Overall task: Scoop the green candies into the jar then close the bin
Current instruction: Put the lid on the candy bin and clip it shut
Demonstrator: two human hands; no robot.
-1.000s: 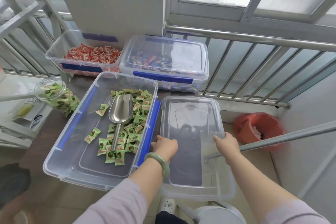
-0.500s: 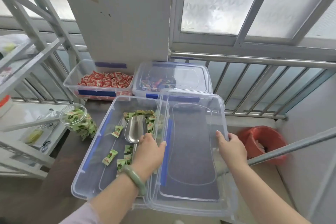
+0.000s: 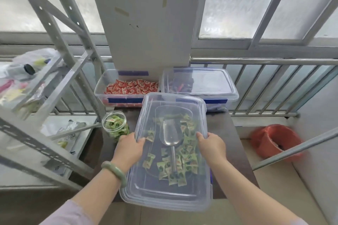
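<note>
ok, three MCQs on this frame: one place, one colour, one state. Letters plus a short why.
1. Where is the jar?
A. left of the green-candy bin
B. inside the red-candy bin
C. on the floor

2. What colour are the candies in the open bin at the back?
A. blue
B. red
C. yellow

3. What state is the lid in?
A. leaning on the railing
B. lying beside the bin
C. over the green-candy bin, held by both hands

Answers: 1 A, the jar stands just left of the bin, near the left hand. 2 B, red wrappers fill it. 3 C, the left hand and right hand grip its side edges, and the metal scoop and green candies show through it.
</note>
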